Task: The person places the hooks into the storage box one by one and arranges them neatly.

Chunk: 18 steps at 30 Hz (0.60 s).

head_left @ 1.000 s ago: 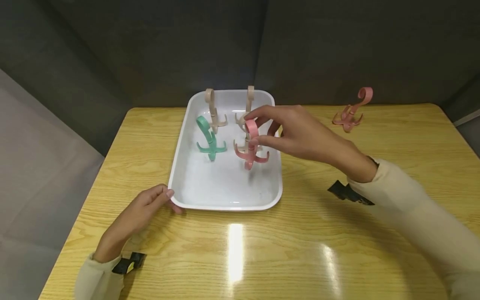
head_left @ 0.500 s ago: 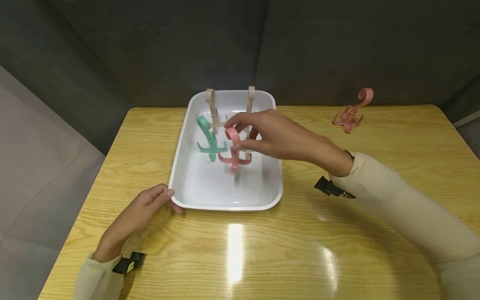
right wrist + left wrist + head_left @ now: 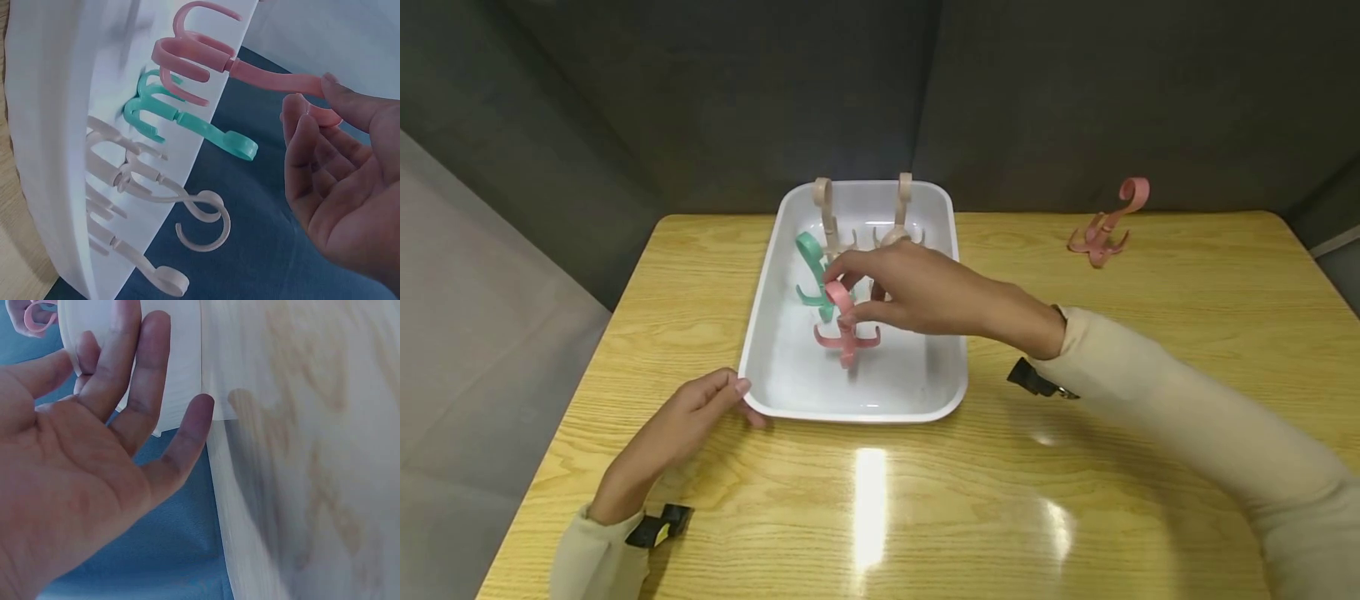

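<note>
My right hand (image 3: 880, 287) pinches the curled top of a pink hook (image 3: 844, 329) (image 3: 237, 65) and holds it low inside the white tray (image 3: 790, 400), just in front of a green hook (image 3: 811, 258) (image 3: 187, 122). Two beige hooks (image 3: 826, 208) (image 3: 150, 187) stand at the tray's back. My left hand (image 3: 688, 417) (image 3: 112, 425) rests with straight fingers against the tray's near left corner (image 3: 181, 356).
Another pink hook (image 3: 1105, 225) stands on the wooden table (image 3: 1075, 500) at the far right. A dark fabric wall rises behind the table. The floor drops off past the table's left edge.
My right hand has carried the pink hook leftward and lower in the tray, from the right half to beside the green hook. The left hand has stayed put.
</note>
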Each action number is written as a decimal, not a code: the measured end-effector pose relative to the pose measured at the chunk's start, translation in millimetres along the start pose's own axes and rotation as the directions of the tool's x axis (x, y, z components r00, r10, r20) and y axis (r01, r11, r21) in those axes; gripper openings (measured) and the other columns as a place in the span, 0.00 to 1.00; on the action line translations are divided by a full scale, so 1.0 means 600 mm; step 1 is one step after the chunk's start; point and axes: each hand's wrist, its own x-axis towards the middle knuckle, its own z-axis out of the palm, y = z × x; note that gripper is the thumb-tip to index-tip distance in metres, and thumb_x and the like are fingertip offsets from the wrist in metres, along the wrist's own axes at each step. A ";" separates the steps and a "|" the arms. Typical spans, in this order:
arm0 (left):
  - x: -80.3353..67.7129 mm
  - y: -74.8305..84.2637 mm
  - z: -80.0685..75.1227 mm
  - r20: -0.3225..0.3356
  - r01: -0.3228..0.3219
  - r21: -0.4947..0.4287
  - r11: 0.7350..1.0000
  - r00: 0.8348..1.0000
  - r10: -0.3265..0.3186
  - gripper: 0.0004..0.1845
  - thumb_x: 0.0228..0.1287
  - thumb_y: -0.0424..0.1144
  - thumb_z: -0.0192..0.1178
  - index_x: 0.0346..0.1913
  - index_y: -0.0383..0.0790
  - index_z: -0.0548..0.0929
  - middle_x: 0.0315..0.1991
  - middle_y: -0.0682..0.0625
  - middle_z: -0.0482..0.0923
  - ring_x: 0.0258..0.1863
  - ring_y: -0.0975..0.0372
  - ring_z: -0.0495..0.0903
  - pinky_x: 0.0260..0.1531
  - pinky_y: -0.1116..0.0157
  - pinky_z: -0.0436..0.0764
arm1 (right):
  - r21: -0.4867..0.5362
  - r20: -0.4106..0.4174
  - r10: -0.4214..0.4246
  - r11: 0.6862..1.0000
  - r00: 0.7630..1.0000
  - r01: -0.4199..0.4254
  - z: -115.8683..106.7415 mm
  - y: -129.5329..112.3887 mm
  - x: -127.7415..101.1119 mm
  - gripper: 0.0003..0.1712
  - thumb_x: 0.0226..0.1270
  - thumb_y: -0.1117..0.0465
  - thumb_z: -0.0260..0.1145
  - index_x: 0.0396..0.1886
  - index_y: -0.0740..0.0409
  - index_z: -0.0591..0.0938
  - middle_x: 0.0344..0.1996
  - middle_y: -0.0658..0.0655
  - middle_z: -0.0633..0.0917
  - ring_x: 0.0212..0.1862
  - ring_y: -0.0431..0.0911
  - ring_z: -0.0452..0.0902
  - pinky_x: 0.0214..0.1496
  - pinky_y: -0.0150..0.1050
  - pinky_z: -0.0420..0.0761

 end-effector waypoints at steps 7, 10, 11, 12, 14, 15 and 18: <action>0.000 0.001 -0.001 -0.002 -0.002 0.004 1.000 1.000 0.002 0.19 0.87 0.45 0.46 0.43 0.36 0.82 0.35 0.54 0.89 0.53 0.62 0.81 0.54 0.70 0.71 | -0.026 0.020 -0.016 1.000 1.000 0.017 0.015 -0.008 0.010 0.16 0.71 0.60 0.74 0.56 0.54 0.84 0.37 0.46 0.88 0.35 0.38 0.83 0.41 0.39 0.79; -0.001 0.000 -0.001 -0.003 -0.001 0.003 1.000 1.000 0.001 0.19 0.87 0.45 0.46 0.43 0.36 0.82 0.35 0.54 0.89 0.52 0.62 0.81 0.54 0.70 0.70 | -0.040 0.030 -0.007 0.999 1.000 0.009 0.021 -0.012 0.015 0.17 0.72 0.59 0.73 0.57 0.53 0.84 0.35 0.45 0.87 0.33 0.39 0.80 0.40 0.39 0.78; -0.001 0.000 -0.001 -0.003 -0.002 0.003 1.000 1.000 0.002 0.19 0.87 0.44 0.46 0.43 0.36 0.83 0.34 0.54 0.89 0.52 0.62 0.81 0.54 0.70 0.70 | -0.046 0.035 0.000 0.999 0.999 0.001 0.024 -0.013 0.017 0.17 0.72 0.58 0.73 0.58 0.53 0.84 0.35 0.45 0.86 0.33 0.39 0.79 0.39 0.39 0.77; -0.001 0.000 0.000 -0.002 -0.001 0.001 1.000 1.000 0.001 0.19 0.87 0.44 0.46 0.43 0.36 0.82 0.35 0.54 0.89 0.52 0.62 0.81 0.54 0.70 0.70 | -0.054 0.038 0.005 0.999 0.999 -0.003 0.026 -0.014 0.018 0.17 0.72 0.58 0.73 0.58 0.52 0.84 0.35 0.44 0.86 0.33 0.39 0.79 0.39 0.40 0.77; -0.001 0.000 0.000 -0.001 0.000 -0.004 1.000 1.000 0.000 0.19 0.87 0.44 0.46 0.44 0.36 0.82 0.35 0.53 0.89 0.52 0.62 0.81 0.54 0.70 0.70 | -0.065 0.042 0.009 0.998 0.999 -0.006 0.031 -0.014 0.021 0.17 0.72 0.58 0.73 0.57 0.52 0.84 0.34 0.44 0.86 0.33 0.39 0.78 0.38 0.40 0.77; -0.001 0.001 0.001 0.000 0.000 -0.007 1.000 1.000 0.000 0.19 0.87 0.44 0.46 0.44 0.36 0.82 0.35 0.53 0.89 0.52 0.62 0.82 0.54 0.70 0.70 | -0.069 0.044 0.010 0.998 0.999 -0.007 0.033 -0.014 0.022 0.16 0.72 0.58 0.73 0.57 0.51 0.84 0.33 0.44 0.86 0.33 0.39 0.78 0.38 0.40 0.76; -0.002 0.003 0.000 0.002 0.002 -0.017 1.000 1.000 -0.002 0.19 0.87 0.44 0.46 0.44 0.35 0.82 0.35 0.53 0.89 0.51 0.62 0.82 0.54 0.70 0.71 | -0.079 0.042 0.011 0.997 0.999 -0.008 0.040 -0.013 0.024 0.13 0.72 0.58 0.73 0.54 0.50 0.84 0.30 0.44 0.84 0.33 0.39 0.78 0.36 0.40 0.76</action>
